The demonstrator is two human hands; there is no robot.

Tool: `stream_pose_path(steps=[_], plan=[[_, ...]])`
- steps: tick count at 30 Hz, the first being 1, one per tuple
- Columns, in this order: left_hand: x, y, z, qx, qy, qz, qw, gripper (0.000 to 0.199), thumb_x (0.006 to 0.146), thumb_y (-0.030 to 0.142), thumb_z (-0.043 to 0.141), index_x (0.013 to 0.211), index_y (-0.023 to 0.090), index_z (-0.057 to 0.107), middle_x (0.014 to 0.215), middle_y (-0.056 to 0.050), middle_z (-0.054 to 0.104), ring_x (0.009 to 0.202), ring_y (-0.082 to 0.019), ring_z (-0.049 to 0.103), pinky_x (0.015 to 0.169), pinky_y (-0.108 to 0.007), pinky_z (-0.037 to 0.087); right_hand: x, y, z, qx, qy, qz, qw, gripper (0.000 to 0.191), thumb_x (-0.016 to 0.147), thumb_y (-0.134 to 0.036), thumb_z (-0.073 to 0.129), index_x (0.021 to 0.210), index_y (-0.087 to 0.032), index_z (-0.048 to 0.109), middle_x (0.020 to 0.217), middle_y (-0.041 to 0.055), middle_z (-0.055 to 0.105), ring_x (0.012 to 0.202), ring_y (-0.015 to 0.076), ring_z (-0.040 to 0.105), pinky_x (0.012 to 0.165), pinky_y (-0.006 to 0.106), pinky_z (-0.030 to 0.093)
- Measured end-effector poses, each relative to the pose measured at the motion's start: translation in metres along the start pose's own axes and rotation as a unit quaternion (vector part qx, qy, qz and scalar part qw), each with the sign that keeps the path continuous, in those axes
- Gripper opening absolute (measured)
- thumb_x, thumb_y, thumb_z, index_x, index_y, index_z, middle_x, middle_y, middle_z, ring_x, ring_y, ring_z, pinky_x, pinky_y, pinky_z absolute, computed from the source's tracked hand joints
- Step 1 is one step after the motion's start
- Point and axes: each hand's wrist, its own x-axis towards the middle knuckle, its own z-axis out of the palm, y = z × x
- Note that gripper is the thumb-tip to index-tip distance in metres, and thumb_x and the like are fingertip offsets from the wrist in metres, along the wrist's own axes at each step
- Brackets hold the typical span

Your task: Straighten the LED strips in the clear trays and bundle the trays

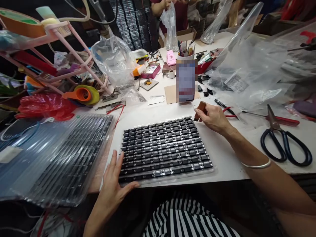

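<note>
In front of me a clear plastic tray [213, 169] lies on the white table, filled with several rows of small black circuit boards [163, 144]. My left hand [115, 179] rests at the tray's left front corner, its fingers spread along the left edge and the thumb along the front. Just past the tray's far right corner, my right hand [213, 118] is closed around a brown block-like piece [200, 110] with a dark lower end. What kind of tool this is, I cannot make out. Its dark end is close to the last boards of the farthest row.
More filled trays [74, 158] are stacked at the left. Large scissors [281, 141], red-handled pliers [229, 112] and a screwdriver [283, 120] lie at the right. A phone [185, 80] stands behind. A pink rack [74, 49] and plastic bags [259, 72] flank the table; another person [181, 14] is opposite.
</note>
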Motion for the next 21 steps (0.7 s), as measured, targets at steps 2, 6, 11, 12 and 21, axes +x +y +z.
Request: stream_pose_path(steps=[2,6,11,12,21], plan=[[-0.002,0.005,-0.001,-0.005,-0.019,0.001,1.0,0.101,0.07,0.059,0.066,0.149,0.034,0.006,0.158,-0.01,0.004,0.142,-0.034,0.014,0.112,-0.055,0.022,0.0,-0.001,-0.001,-0.003,-0.004,0.002,1.0,0.02,0.087,-0.032,0.052,0.074,-0.018,0.06,0.07,0.0041,0.067,0.066,0.0184,0.061,0.066,0.029,0.045],[-0.009,0.011,0.0,-0.018,-0.007,-0.032,0.999,0.102,0.071,0.056,0.067,0.149,0.033,0.006,0.158,-0.012,0.004,0.143,-0.032,0.015,0.112,-0.051,0.024,-0.002,-0.003,-0.002,-0.014,-0.016,0.011,1.0,0.02,0.086,-0.03,0.055,0.073,-0.017,0.062,0.068,0.0031,0.068,0.064,0.0168,0.063,0.066,0.027,0.045],[-0.013,0.015,0.001,-0.04,0.031,-0.058,0.997,0.102,0.071,0.054,0.068,0.149,0.031,0.007,0.157,-0.012,0.01,0.142,-0.03,0.018,0.114,-0.047,0.023,-0.005,-0.008,0.0,0.074,-0.025,0.077,0.994,0.02,0.086,-0.029,0.057,0.073,-0.014,0.061,0.07,0.0052,0.068,0.053,0.0141,0.064,0.056,0.024,0.048],[-0.013,0.015,0.001,-0.042,0.033,-0.059,0.997,0.102,0.071,0.054,0.068,0.149,0.031,0.007,0.157,-0.012,0.011,0.142,-0.029,0.018,0.114,-0.047,0.023,-0.006,-0.008,0.001,0.093,-0.022,0.093,0.991,0.019,0.086,-0.029,0.057,0.075,-0.014,0.061,0.071,0.006,0.068,0.053,0.0146,0.064,0.053,0.023,0.049],[-0.007,-0.002,0.018,0.022,0.089,-0.052,0.994,0.091,0.079,0.058,0.055,0.149,0.021,0.01,0.155,-0.018,0.015,0.142,-0.028,0.02,0.112,-0.048,0.027,-0.002,0.001,0.012,0.186,-0.012,0.119,0.975,0.02,0.084,-0.032,0.058,0.082,-0.014,0.066,0.077,0.0073,0.071,0.059,0.0181,0.068,0.054,0.025,0.054]])
